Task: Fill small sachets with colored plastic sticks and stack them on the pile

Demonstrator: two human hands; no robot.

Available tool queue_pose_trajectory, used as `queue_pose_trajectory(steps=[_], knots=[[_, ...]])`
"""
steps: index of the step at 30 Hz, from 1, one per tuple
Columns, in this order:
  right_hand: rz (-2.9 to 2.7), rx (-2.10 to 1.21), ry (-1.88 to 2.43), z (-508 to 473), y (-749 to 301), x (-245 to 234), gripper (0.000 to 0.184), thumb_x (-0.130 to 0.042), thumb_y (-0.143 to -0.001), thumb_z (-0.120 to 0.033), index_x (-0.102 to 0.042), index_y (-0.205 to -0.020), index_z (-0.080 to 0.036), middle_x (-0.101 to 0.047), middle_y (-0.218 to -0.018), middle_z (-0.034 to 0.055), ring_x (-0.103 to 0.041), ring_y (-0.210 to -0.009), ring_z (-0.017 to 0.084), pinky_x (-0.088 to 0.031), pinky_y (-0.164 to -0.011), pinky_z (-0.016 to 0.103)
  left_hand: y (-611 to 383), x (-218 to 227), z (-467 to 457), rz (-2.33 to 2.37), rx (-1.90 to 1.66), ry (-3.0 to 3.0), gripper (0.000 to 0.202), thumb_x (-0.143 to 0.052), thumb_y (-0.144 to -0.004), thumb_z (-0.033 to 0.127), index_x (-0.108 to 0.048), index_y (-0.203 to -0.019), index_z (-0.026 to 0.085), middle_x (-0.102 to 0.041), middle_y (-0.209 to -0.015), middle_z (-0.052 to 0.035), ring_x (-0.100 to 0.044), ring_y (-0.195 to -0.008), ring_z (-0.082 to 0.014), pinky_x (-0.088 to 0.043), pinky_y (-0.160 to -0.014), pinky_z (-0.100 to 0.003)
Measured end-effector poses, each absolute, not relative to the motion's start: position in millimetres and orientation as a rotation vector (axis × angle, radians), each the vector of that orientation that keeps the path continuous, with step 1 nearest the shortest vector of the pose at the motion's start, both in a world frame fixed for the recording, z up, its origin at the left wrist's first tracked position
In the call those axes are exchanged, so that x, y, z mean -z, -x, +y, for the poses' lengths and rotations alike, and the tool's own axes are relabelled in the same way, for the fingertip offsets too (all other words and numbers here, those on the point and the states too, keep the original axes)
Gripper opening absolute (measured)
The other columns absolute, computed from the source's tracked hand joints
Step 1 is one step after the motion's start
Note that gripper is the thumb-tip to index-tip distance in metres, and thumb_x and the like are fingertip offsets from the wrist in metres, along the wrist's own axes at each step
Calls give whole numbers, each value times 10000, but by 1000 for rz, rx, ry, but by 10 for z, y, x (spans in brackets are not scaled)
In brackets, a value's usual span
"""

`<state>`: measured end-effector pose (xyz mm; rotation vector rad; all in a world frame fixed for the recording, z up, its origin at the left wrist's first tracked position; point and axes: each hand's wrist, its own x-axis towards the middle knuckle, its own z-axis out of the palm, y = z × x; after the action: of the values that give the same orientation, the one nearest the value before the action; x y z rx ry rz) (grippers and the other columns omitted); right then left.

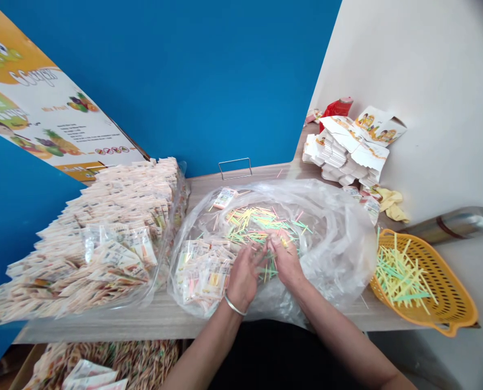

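Thin pastel-yellow, green and pink plastic sticks [258,225] lie in a loose heap inside a clear, crumpled polythene bag [339,254], its sides spread open on a pale wood-grain table [103,330], seemingly to keep them contained yet within reach. The left hand [243,276], wearing a silver bangle [233,306], and the right hand [286,260] meet over the heap, fingers curled narrowly downward; whether they grip any sticks cannot be told. Beside them in the bag sit small printed paper-and-plastic packets [203,273]. More sticks fill an orange perforated plastic basket [455,303] to the right, while a large bagged mound of packets [103,244] occupies the left, close at hand.
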<state>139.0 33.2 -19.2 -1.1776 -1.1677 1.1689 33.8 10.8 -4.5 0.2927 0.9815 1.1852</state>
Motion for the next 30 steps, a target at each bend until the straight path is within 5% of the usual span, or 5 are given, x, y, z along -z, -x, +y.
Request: queue_pose_trajectory(steps=[6,15,23,27,30], knots=[[-1414,-920,1208,311,-1373,216,381,-531,-925,-494,-574,-679,-206,-645,-832,51,-587,-840,193,-477,-810,338,-398,-166,64,710,-1120,-218,524,-416,-942,578,-660,-1140,158,-682,-1161,-123,-631,-1106,-243,-500,-976,-383],[-1720,-838,1310,377,-1533,160,469,-398,-959,-569,-758,-884,-278,-567,-1394,46,-254,-1447,319,-20,-1162,614,-209,55,-9,1024,-1174,-557,406,-541,-926,451,-591,-1271,244,-587,-1366,-81,-529,-1277,-217,-398,-1083,-368],[-1082,-1425,1046,442,-1566,4,646,-312,-940,-665,-732,-728,-221,-731,-978,101,-640,-1041,268,-455,-965,439,257,223,-330,1765,-640,-2164,186,-510,-947,275,-686,-929,218,-686,-906,-56,-586,-913,-240,-411,-847,-395],[-1305,-1263,1246,425,-1564,44,509,-453,-912,-624,-731,-909,-198,-637,-633,13,-599,-631,182,-502,-738,338,364,267,-509,1972,-394,-2307,152,-619,-891,336,-685,-962,220,-676,-921,-57,-566,-899,-260,-375,-767,-392],[-1650,-1174,1420,352,-1485,89,488,-411,-941,-586,-713,-942,-202,-650,-661,16,-597,-621,180,-475,-675,307,400,325,-582,1979,-423,-2328,242,-656,-869,353,-674,-1083,242,-688,-991,-47,-566,-952,-256,-365,-805,-400]])
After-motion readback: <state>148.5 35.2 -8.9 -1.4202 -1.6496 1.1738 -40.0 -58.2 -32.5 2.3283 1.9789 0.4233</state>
